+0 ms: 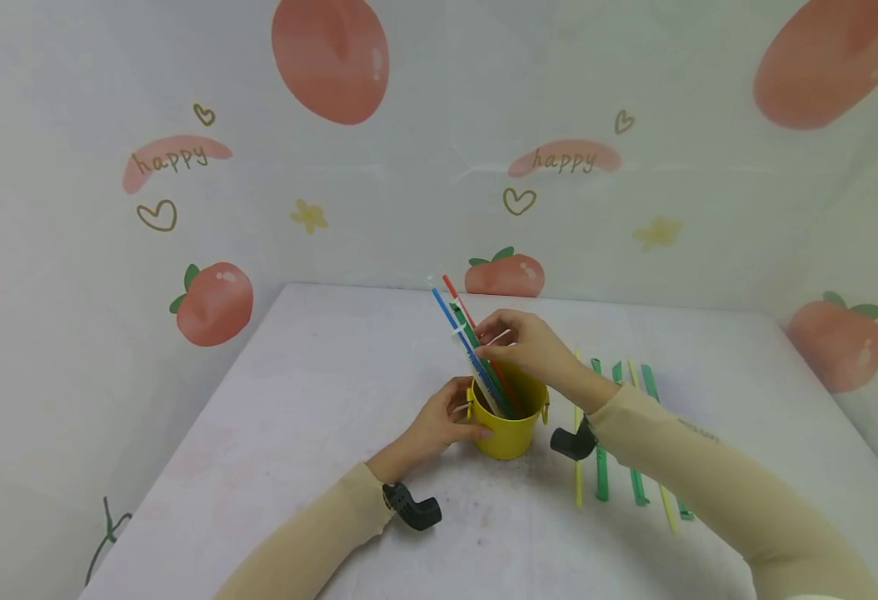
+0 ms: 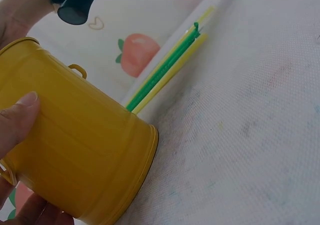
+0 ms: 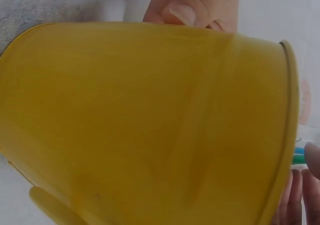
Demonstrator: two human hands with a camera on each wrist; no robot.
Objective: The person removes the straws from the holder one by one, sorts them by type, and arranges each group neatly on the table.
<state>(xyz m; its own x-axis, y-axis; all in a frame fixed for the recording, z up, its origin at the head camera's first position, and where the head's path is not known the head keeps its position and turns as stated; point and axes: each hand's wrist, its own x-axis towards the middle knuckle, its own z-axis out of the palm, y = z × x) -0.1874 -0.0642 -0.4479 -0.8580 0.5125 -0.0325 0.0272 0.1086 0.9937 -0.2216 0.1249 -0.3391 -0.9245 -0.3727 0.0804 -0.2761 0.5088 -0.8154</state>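
A small yellow bucket (image 1: 506, 435) stands upright on the white-covered table, with a ring handle on either side. My left hand (image 1: 442, 417) holds its left side, thumb (image 2: 20, 117) in front and fingers around the wall. Leaning left out of the bucket are several straws: a blue straw (image 1: 450, 312), a red straw (image 1: 450, 286), a green one (image 1: 457, 315) and a whitish one. Above the rim, my right hand (image 1: 517, 337) has its bent fingertips at these straws, thumb apart from the fingers. In the right wrist view the bucket hides most of that contact.
Right of the bucket, several straws lie in a row, among them a yellow straw (image 1: 578, 483), a green straw (image 1: 602, 475) and another yellow straw (image 1: 667, 508). My right forearm passes over them. Behind the table is a printed white backdrop (image 1: 409, 183).
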